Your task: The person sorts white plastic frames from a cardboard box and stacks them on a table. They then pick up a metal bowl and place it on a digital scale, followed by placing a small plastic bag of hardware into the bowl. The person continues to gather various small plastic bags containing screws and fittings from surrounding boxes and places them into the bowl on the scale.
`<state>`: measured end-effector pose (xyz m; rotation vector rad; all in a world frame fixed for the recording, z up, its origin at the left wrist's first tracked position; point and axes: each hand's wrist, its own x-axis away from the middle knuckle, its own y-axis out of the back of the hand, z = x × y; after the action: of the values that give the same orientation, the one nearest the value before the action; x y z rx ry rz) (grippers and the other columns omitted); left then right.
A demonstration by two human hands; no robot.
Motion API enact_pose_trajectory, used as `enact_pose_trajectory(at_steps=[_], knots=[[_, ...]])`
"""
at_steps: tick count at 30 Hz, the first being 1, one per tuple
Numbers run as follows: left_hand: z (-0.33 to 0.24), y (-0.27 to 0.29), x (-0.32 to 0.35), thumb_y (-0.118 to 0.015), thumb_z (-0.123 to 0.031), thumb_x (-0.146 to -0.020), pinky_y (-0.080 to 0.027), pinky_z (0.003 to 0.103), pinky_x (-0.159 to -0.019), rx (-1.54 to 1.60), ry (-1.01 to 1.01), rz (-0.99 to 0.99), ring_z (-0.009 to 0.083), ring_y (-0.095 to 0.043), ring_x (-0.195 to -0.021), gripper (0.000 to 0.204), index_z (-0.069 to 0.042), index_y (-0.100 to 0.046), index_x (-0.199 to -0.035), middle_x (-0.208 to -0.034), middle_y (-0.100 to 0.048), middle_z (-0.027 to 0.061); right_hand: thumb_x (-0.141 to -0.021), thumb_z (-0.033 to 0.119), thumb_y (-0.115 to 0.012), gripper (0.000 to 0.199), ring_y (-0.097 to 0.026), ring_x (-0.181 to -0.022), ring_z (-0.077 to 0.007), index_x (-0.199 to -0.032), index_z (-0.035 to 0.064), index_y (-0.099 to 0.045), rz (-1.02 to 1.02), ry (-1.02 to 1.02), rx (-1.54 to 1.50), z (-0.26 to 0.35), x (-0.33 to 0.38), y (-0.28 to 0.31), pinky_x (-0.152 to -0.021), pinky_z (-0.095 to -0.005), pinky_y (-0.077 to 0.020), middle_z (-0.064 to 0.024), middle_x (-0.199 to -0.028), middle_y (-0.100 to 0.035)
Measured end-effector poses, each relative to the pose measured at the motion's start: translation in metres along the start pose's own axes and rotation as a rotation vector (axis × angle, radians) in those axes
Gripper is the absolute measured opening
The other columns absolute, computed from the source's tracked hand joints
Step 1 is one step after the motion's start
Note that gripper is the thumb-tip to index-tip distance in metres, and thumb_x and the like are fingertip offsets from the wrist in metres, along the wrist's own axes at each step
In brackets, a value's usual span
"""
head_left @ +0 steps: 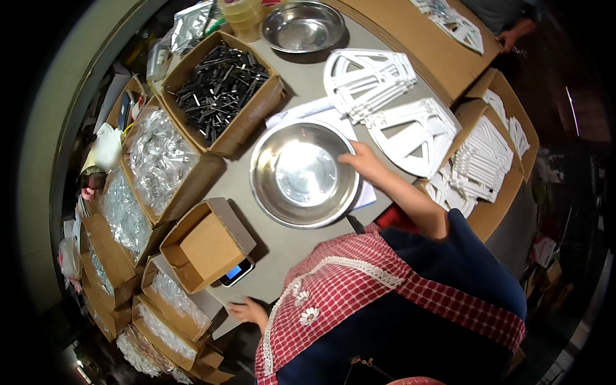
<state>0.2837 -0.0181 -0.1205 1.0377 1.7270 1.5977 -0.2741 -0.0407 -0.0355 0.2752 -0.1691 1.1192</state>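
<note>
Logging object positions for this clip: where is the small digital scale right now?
In the head view, the digital scale sits near the table's front edge, under an empty open cardboard box, left of the large steel bowl.

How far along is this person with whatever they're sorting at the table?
Apparently early. The large steel bowl under the right hand is empty, as is the small cardboard box on the scale. The left hand rests at the table edge. The box of black parts and the white plastic frames look untouched.
</note>
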Motion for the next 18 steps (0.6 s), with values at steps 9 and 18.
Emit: enact_pose_trajectory(at_steps=[9, 18], knots=[[-0.154, 0.098, 0.069, -0.068, -0.019, -0.086, -0.041, 0.037, -0.100, 0.549, -0.388, 1.284, 0.0237, -0.059, -0.113, 0.044, 0.002, -0.056, -0.124, -0.119, -0.064, 0.0138, -0.087, 0.054, -0.062, 0.074, -0.049, -0.120, -0.0400, -0.131, -0.0043, -0.049, -0.294, 0.169, 0.664, -0.028, 0.037, 0.002, -0.102, -0.0443, -0.0380, -0.0275, -0.126, -0.054], [-0.255, 0.028, 0.091, -0.062, 0.002, -0.080, -0.047, 0.031, -0.080, 0.868, -0.518, 1.240, 0.0151, -0.057, -0.089, 0.032, 0.003, -0.057, -0.111, -0.097, -0.063, 0.0072, -0.076, 0.041, -0.075, 0.067, -0.046, -0.120, -0.0361, -0.122, -0.0034, -0.055, -0.344, 0.280, 0.371, -0.033, 0.013, -0.007, -0.102, -0.0431, -0.0368, -0.0205, -0.124, -0.058]])
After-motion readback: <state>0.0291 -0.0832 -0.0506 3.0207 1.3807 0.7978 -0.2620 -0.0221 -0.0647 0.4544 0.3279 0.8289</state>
